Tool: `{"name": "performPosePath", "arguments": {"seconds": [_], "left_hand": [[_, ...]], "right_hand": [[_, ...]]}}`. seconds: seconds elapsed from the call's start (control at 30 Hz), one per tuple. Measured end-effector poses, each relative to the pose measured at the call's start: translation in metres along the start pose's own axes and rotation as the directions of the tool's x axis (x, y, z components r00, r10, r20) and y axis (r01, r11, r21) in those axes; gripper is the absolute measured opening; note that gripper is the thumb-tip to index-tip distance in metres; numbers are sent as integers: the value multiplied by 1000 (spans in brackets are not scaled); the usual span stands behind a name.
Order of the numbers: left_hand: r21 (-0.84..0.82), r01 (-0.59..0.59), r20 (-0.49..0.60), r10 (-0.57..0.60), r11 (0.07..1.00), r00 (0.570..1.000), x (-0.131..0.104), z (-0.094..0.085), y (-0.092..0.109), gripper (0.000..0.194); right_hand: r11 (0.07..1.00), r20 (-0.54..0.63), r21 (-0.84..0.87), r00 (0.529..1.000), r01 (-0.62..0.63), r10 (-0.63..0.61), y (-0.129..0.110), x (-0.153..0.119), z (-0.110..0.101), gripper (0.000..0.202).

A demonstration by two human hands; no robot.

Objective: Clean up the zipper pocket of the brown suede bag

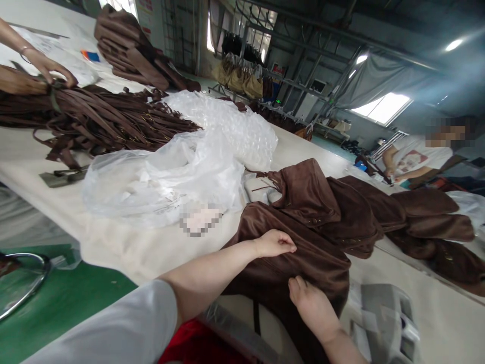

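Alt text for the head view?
A person's left hand and right hand work over a glossy brown item at a pale table. Leftward, clear plastic lies near brown straps, a co-worker's hand at their end.

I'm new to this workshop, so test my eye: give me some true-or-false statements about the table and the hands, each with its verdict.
1. The person's left hand and right hand are both at a brown bag. True.
2. Another person's hand is at the bundle of straps. True.
3. The bundle of straps is bright white. False: it is dark brown.
4. The floor at the picture's lower left is red. False: it is green.
5. The clear plastic is wrapped around the right hand. False: it lies on the table, apart from that hand.
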State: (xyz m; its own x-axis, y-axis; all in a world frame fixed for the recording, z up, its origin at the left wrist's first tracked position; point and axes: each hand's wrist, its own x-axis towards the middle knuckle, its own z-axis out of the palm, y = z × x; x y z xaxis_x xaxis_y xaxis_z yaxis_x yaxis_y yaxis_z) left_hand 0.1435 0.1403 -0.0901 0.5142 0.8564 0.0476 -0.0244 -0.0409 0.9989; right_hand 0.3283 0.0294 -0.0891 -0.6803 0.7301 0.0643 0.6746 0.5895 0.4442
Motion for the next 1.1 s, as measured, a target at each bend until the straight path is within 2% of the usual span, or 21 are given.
{"name": "performPosePath", "arguments": {"seconds": [0.2, 0.33, 0.4, 0.47, 0.53, 0.6, 0.67, 0.73, 0.83, 0.97, 1.03, 1.1], "left_hand": [[-4, 15, 32, -15, 1000, 999, -1, -4, 2, 28], [-7, 25, 37, -25, 1000, 999, -3, -5, 5, 30], [-50, 36, 42, -34, 998, 999, -6, -5, 8, 33], [-131, 56, 60, -48, 990, 997, -8, -6, 10, 37], [-211, 81, 86, -64, 974, 994, -10, -8, 11, 42], [-261, 98, 104, -73, 960, 992, -10, -10, 12, 46], [-272, 105, 112, -77, 957, 991, -10, -11, 11, 49], [-269, 105, 113, -77, 957, 991, -9, -11, 11, 51], [-271, 103, 112, -75, 957, 991, -9, -9, 10, 50], [-285, 110, 119, -78, 952, 990, -10, -6, 15, 50], [-209, 143, 120, -120, 967, 985, -16, -12, 23, 48], [-37, 167, 176, -158, 985, 972, -29, -28, 37, 44]], "right_hand": [[998, 77, 9, 995, 66, -66, 18, -26, 1, 29], [991, 77, 125, 995, 48, -58, 22, -28, -1, 28], [972, 37, 235, 999, -21, 13, 27, -31, -2, 22], [930, -13, 332, 986, -155, 169, 35, -41, -1, 18], [859, -24, 385, 927, -338, 376, 45, -58, 1, 22], [754, 25, 411, 833, -512, 552, 52, -79, 5, 29], [640, 108, 437, 744, -632, 660, 53, -99, 8, 36], [525, 207, 471, 668, -709, 715, 49, -111, 9, 40], [314, 416, 523, 559, -792, 718, 36, -114, 7, 45], [-81, 668, 583, 420, -809, 614, 22, -100, 0, 57], [-241, 731, 576, 361, -781, 579, 19, -92, -3, 62], [-313, 769, 557, 335, -769, 545, 18, -87, -4, 65]]}}
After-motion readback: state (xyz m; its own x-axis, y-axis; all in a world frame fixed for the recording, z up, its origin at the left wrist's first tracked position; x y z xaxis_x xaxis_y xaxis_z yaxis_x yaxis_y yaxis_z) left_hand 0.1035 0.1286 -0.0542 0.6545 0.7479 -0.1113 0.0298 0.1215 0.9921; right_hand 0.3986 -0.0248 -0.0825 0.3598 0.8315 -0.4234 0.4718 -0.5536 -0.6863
